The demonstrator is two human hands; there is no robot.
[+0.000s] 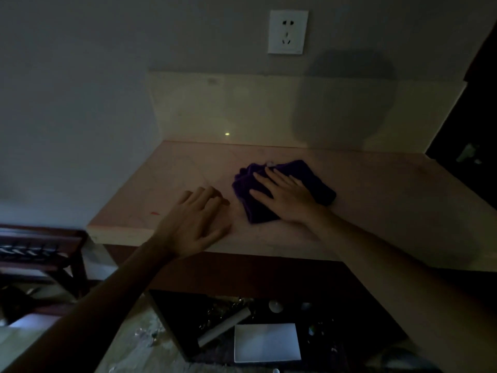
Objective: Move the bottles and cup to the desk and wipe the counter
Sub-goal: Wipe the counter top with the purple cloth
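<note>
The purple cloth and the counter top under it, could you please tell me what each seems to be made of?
The purple cloth, pressed flat by the right hand, looks like soft plush fabric, perhaps microfibre: it lies folded in thick layers with a matt, fuzzy surface. The counter top looks like polished stone or a stone-look slab: pale pinkish, smooth, with a thick square edge. The dim light leaves that open.

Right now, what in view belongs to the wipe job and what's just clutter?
Job:
purple cloth
counter
right hand, flat on the cloth
left hand, resting on the counter

Clutter:
wall socket
white sheet below
red mark
</note>
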